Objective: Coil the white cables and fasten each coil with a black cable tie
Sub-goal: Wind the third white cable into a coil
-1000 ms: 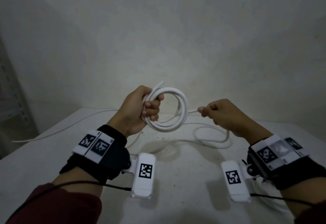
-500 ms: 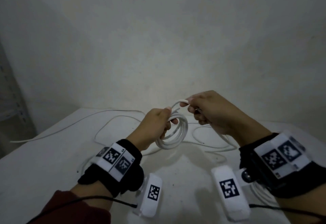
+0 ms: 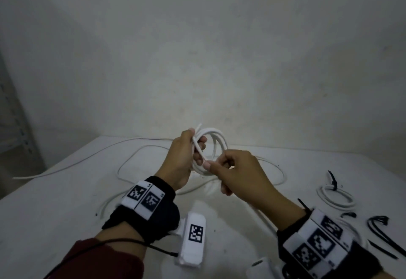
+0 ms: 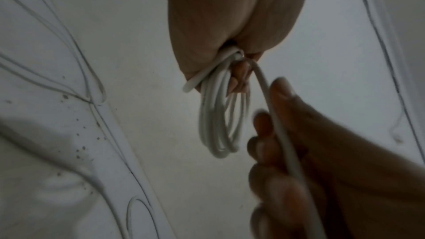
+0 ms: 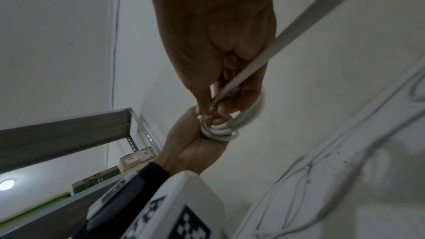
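Head view: from near to far.
Right hand (image 3: 237, 173): at 5 o'clock of the coil, fingers curled, pinching the loose white cable strand (image 4: 282, 134).
Left hand (image 3: 182, 160): at 9 o'clock, fingers wrapped round the round white cable coil (image 3: 216, 144), held above the white table (image 3: 66, 190).
Far right: tied white coil (image 3: 336, 197) with black cable tie (image 3: 332, 180).

White cable (image 3: 216, 144) is looking like smooth plastic sheathing with a slight sheen. Table (image 3: 66, 190) is showing a matt white top, lightly speckled with dark grit. Cable ties (image 3: 377, 228) are reading as thin black plastic, faintly glossy. Wrist bands (image 3: 158, 217) are looking like black matt cloth. Shelf frame (image 5: 69, 126) is appearing as dull grey perforated metal. Wall (image 3: 197, 47) is showing rough matt plaster.
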